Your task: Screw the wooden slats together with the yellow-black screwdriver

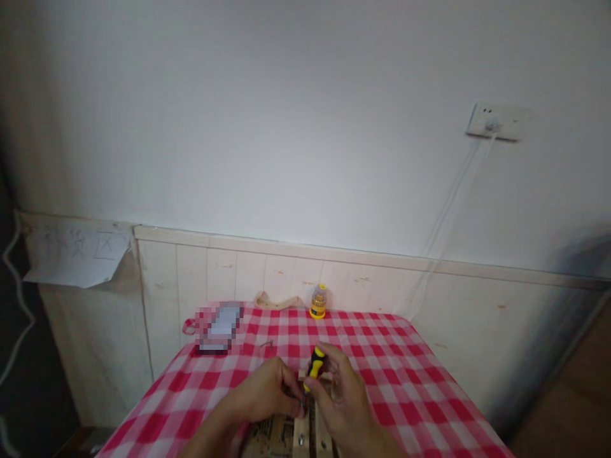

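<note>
My right hand grips a yellow and black screwdriver, its shaft slanting down to a light wooden strip. At the tip, the fingers of my left hand are pinched together against the strip; whatever they hold is too small to make out. A second wooden strip runs alongside, partly covered by my right hand. Each strip has a screw head near its front end. Under and left of them lies a brown printed board or cardboard, partly hidden by my left forearm.
A red-and-white checked cloth covers the table. Along its back edge are a clear bottle with yellow cap and base and a curved wooden piece. A small metal piece and a blurred-out flat device lie left. Behind rises a wall with an outlet.
</note>
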Motion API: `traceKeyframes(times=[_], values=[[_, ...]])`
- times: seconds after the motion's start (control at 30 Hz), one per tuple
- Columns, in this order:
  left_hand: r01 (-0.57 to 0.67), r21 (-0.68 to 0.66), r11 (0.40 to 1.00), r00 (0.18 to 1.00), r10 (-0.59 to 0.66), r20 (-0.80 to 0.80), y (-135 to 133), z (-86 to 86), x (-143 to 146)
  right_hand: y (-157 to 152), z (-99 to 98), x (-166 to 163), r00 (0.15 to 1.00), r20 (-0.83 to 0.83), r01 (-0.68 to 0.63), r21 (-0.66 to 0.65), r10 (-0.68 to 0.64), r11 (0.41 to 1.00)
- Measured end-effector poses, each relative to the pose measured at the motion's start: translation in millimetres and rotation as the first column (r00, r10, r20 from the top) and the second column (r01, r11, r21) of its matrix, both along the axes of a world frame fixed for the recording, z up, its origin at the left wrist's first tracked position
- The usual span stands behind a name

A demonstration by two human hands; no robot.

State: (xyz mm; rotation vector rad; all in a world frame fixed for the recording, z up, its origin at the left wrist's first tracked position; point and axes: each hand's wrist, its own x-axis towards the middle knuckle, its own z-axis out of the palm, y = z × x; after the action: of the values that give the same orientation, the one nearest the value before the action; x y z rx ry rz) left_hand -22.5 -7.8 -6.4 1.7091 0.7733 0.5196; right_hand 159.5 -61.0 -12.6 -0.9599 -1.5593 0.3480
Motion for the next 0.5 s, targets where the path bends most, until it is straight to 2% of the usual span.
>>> traceKeyframes(times=[0.17, 0.5], values=[[-0.015, -0.005, 1.000, 1.000, 0.015, 0.007, 1.5, -5.9, 1.0, 2.6, 0.2, -0.1, 1.000, 0.003, 0.028, 0.005, -0.028, 1.000], [-0.010, 0.020, 1.000, 1.000, 0.010, -0.007, 3.7, -6.0, -0.6, -1.3, -8.6, 6.8, 0.973, 0.200, 0.090, 0.129, -0.115, 0.988]])
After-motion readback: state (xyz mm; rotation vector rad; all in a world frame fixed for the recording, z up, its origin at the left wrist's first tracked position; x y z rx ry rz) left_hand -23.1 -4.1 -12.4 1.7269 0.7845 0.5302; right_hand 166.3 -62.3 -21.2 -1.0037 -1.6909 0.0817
